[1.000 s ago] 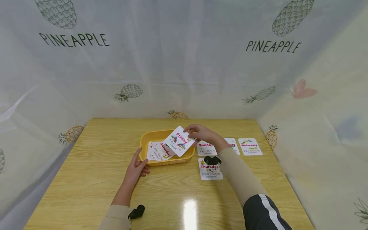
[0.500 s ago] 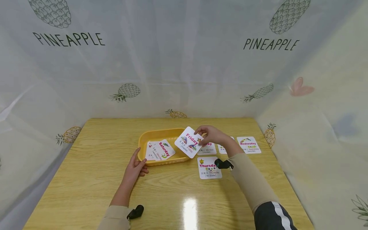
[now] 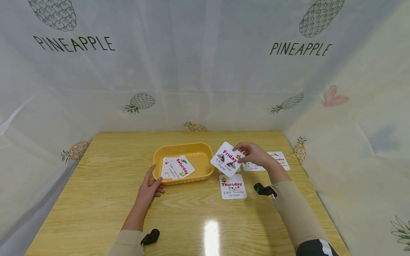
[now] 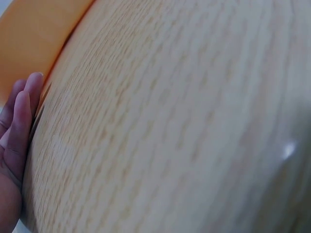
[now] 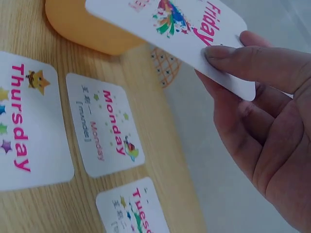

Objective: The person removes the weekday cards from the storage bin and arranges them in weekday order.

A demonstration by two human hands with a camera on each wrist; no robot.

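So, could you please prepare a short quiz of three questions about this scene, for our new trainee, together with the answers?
1. What does the right hand hold?
2. True or false: the left hand touches the yellow tray, in which the Saturday card lies.
3. Complete the sentence: in the head view, the lowest card on the table has the word ____ printed on it.

Key:
1. The Friday card.
2. True.
3. Thursday.
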